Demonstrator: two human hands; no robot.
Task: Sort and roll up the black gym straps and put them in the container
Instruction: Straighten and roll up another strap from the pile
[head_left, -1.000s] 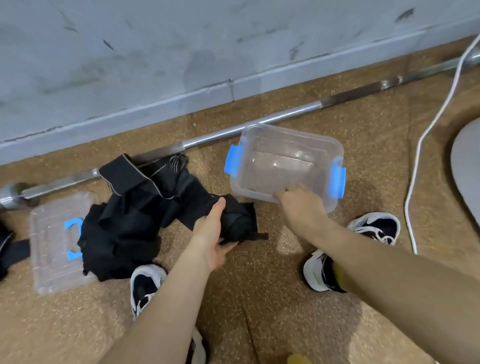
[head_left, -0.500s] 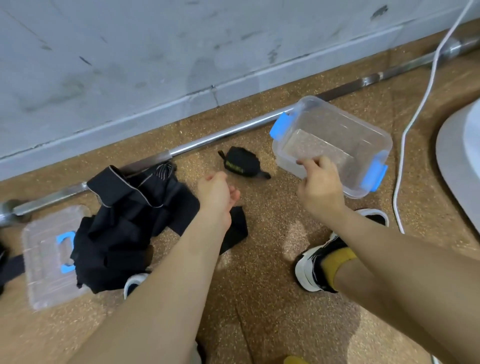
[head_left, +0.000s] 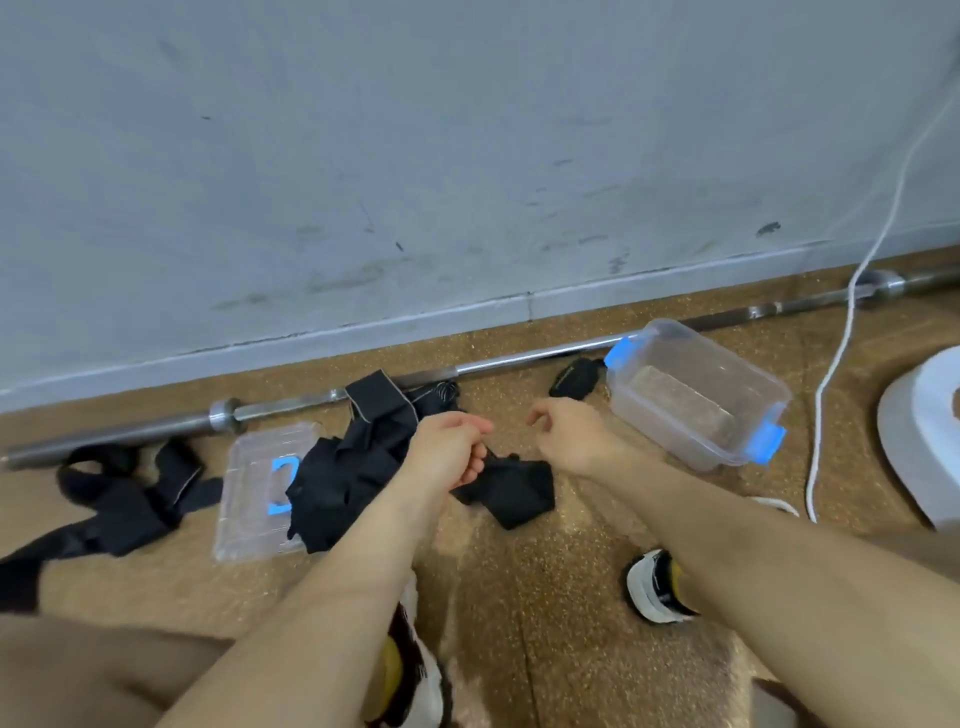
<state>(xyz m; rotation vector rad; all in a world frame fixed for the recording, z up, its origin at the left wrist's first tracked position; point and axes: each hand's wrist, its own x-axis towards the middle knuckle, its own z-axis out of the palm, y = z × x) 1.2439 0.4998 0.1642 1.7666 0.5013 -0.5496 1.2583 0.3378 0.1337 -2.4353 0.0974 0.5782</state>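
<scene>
container (head_left: 670, 436) – rolled strap (head_left: 574, 376) beside it | left hand (head_left: 447, 447) grips black strap (head_left: 514, 488) | right hand (head_left: 569, 434) slack

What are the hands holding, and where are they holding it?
The left hand seems to pinch the black strap by its upper end. The right hand holds nothing.

Tangled black straps (head_left: 353, 478) on floor, rolled strap (head_left: 576, 376) beside clear container (head_left: 670, 434)
</scene>
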